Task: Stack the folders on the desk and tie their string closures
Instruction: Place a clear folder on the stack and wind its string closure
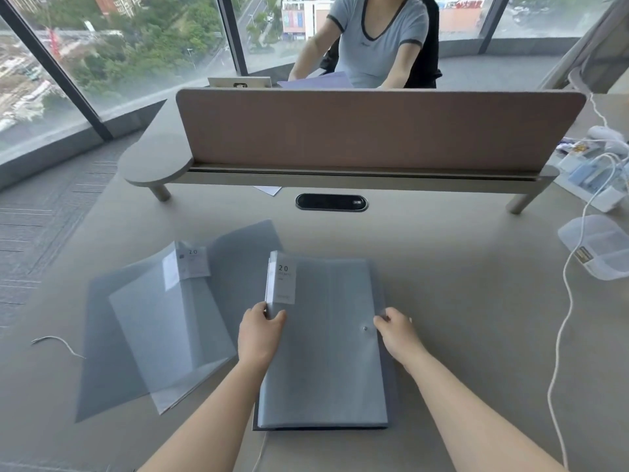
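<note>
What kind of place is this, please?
Most likely a shared office high in a city building. A desk carries a divider screen with another person seated behind it, and tall windows look down on streets and trees.

Both your bare forearms reach forward. Your left hand (260,330) pinches with thumb over curled fingers; your right hand (396,330) curls, fingertips pinching, wrist angled inward.

Beige tabletop (442,267) carries: closed grey folder (323,362) centre; open folder (160,328) left of it, apart; loose string (56,343) far left; clear plastic box (602,245) right; white cable (561,328) near right edge; divider shelf (340,175) behind.
</note>
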{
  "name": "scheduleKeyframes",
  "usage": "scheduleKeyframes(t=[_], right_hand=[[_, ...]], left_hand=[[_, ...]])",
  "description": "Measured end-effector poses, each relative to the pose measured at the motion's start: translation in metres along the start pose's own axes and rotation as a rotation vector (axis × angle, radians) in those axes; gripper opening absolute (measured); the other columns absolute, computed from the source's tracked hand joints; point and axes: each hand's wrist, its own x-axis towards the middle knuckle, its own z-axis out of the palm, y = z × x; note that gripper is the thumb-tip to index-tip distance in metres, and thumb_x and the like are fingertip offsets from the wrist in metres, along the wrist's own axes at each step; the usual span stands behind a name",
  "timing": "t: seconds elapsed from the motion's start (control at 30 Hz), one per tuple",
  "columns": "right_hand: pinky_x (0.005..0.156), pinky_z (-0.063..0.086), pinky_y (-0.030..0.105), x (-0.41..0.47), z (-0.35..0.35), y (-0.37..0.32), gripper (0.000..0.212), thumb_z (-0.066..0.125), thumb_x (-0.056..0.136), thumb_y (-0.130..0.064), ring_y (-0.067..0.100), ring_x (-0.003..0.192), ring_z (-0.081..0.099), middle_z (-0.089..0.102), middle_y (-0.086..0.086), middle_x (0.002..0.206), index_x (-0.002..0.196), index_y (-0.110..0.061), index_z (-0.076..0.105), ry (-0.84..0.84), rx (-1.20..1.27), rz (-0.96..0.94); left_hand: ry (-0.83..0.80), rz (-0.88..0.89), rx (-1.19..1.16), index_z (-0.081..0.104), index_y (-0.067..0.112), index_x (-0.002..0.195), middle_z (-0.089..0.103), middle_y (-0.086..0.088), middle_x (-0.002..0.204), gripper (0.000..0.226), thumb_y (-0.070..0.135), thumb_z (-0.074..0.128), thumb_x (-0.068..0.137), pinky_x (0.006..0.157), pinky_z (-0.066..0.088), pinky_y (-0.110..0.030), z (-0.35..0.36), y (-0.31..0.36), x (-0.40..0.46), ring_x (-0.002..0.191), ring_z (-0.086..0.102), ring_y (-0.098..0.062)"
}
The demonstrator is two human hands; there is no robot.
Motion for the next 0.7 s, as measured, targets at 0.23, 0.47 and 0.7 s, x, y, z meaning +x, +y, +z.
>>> scheduleKeyframes(t=[0.23,0.47,0.7], right_hand=[[0.061,0.038,0.033,-0.004,0.009,0.007,0.016,0.047,0.092,-0.025,0.024,0.071,0.056,0.060,0.001,0.076,0.078,-0.018,0.050,0.020,-0.151,0.034],[0.058,0.038,0.033,-0.005,0.013,0.005,0.017,0.045,0.093,-0.028,0.024,0.072,0.056,0.060,0.001,0.077,0.078,-0.021,0.047,0.024,-0.200,0.045],[0.053,0.034,0.030,-0.005,0.013,0.003,0.019,0.045,0.094,-0.030,0.022,0.068,0.053,0.058,0.001,0.074,0.081,-0.016,0.051,0.041,-0.247,0.075]], left_hand=[[0.000,0.033,0.057,0.060,0.007,0.093,0.055,-0.011,0.098,0.020,0.025,0.063,0.087,0.056,0.033,-0.023,0.002,-0.007,-0.001,0.070,0.046,-0.019],[0.015,0.026,0.067,0.059,0.017,0.125,0.051,-0.004,0.105,0.039,0.029,0.063,0.089,0.074,0.038,-0.029,0.005,-0.013,0.000,0.093,0.055,-0.025],[0.021,0.042,0.046,0.056,0.018,0.133,0.050,-0.004,0.109,0.045,0.032,0.063,0.091,0.077,0.039,-0.029,0.007,-0.018,0.003,0.094,0.056,-0.025]])
